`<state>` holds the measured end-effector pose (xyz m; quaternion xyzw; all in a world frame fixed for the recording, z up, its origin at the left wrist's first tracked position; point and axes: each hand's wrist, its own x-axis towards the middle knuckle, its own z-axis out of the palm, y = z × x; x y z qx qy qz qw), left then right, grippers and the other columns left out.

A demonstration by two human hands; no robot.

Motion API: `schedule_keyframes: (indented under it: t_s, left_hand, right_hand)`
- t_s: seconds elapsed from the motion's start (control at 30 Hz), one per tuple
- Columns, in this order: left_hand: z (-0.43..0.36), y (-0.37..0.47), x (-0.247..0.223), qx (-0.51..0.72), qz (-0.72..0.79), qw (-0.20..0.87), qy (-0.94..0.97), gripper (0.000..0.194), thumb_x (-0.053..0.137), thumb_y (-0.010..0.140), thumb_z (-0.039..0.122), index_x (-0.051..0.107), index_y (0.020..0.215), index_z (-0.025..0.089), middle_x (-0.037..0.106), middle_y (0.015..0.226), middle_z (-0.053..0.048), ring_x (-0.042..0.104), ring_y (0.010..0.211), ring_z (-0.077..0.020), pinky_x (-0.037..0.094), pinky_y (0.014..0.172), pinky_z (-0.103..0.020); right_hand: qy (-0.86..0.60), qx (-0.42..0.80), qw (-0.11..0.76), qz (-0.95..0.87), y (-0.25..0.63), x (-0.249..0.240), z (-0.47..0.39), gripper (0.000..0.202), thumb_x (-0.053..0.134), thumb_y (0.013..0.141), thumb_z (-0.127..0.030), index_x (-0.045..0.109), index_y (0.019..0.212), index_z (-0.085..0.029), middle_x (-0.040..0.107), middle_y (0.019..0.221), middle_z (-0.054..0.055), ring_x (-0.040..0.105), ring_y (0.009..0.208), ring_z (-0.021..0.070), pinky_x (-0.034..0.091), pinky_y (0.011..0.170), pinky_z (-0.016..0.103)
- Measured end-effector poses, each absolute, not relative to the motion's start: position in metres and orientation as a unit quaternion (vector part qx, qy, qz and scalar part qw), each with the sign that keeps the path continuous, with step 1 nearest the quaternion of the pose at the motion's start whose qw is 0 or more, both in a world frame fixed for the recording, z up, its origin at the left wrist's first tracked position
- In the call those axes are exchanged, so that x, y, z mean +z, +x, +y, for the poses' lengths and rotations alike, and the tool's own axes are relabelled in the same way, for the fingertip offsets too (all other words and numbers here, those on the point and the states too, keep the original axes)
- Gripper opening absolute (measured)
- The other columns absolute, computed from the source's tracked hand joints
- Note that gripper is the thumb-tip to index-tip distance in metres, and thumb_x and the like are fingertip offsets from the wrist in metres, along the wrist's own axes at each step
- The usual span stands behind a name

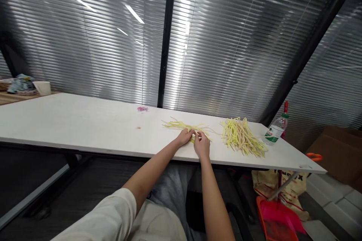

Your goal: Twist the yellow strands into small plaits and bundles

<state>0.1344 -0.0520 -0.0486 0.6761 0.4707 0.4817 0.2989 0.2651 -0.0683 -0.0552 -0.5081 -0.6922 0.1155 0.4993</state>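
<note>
My left hand and my right hand meet near the front edge of the white table. Fingers of both are closed, pinching at a small bunch of yellow and beige pipe cleaners. The bunch's loose ends fan out beyond my hands to the left and right. Exactly how the stems cross between my fingertips is hidden. To the right lies a larger pile of yellow and beige pipe cleaners, apart from my hands.
A clear plastic bottle with a green cap stands past the pile. Small pink bits lie at the table's back edge. Orange-handled scissors seem to rest at the right end. A red dustpan is on the floor; blinds rise behind.
</note>
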Motion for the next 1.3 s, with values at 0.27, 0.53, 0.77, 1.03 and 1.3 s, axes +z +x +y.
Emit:
schedule_keyframes:
  t_s: [0.27, 0.53, 0.77, 1.03, 1.3]
  left_hand:
    - [-0.045, 0.136, -0.054, 0.512, 0.43, 0.354, 0.654, 0.058, 0.028, 0.087, 0.06, 0.063, 0.089, 0.013, 0.041, 0.049, 0.004, 0.038, 0.047, -0.01, 0.032, 0.05, -0.023]
    - [-0.046, 0.135, -0.052, 0.499, 0.437, 0.342, 0.666, 0.061, 0.029, 0.086, 0.062, 0.064, 0.088, 0.011, 0.043, 0.05, 0.003, 0.039, 0.047, -0.0101, 0.031, 0.05, -0.023]
    - [-0.049, 0.136, -0.048, 0.492, 0.445, 0.344, 0.665, 0.057, 0.029, 0.087, 0.059, 0.062, 0.095, 0.013, 0.046, 0.053, 0.003, 0.042, 0.049, -0.0106, 0.034, 0.052, -0.023]
    - [-0.051, 0.137, -0.046, 0.495, 0.444, 0.353, 0.658, 0.052, 0.036, 0.085, 0.057, 0.062, 0.094, 0.012, 0.05, 0.061, 0.001, 0.046, 0.056, -0.0111, 0.037, 0.057, -0.024]
    - [-0.059, 0.136, -0.036, 0.518, 0.436, 0.328, 0.659, 0.042, 0.047, 0.081, 0.051, 0.061, 0.071, 0.013, 0.049, 0.058, 0.001, 0.045, 0.057, -0.011, 0.035, 0.055, -0.023]
  right_hand:
    - [-0.509, 0.13, 0.494, -0.693, 0.266, -0.057, -0.066, 0.034, 0.039, 0.087, -0.036, 0.061, 0.108, -0.019, 0.068, 0.099, 0.006, 0.06, 0.074, 0.0152, 0.042, 0.072, 0.026]
    - [-0.499, 0.134, 0.513, -0.685, 0.266, -0.054, -0.068, 0.034, 0.041, 0.085, -0.035, 0.056, 0.111, -0.019, 0.067, 0.098, 0.007, 0.06, 0.073, 0.0159, 0.042, 0.072, 0.027]
    - [-0.51, 0.139, 0.547, -0.649, 0.265, -0.051, -0.073, 0.028, 0.044, 0.083, -0.034, 0.048, 0.106, -0.02, 0.065, 0.086, 0.004, 0.058, 0.065, 0.0154, 0.038, 0.063, 0.025]
    - [-0.519, 0.12, 0.532, -0.658, 0.264, -0.047, -0.074, 0.021, 0.044, 0.078, -0.028, 0.052, 0.096, -0.02, 0.063, 0.085, 0.001, 0.055, 0.063, 0.0146, 0.036, 0.064, 0.025]
    - [-0.534, 0.115, 0.497, -0.674, 0.264, -0.045, -0.074, 0.026, 0.043, 0.077, -0.027, 0.062, 0.093, -0.021, 0.065, 0.078, 0.001, 0.056, 0.071, 0.0161, 0.038, 0.069, 0.025]
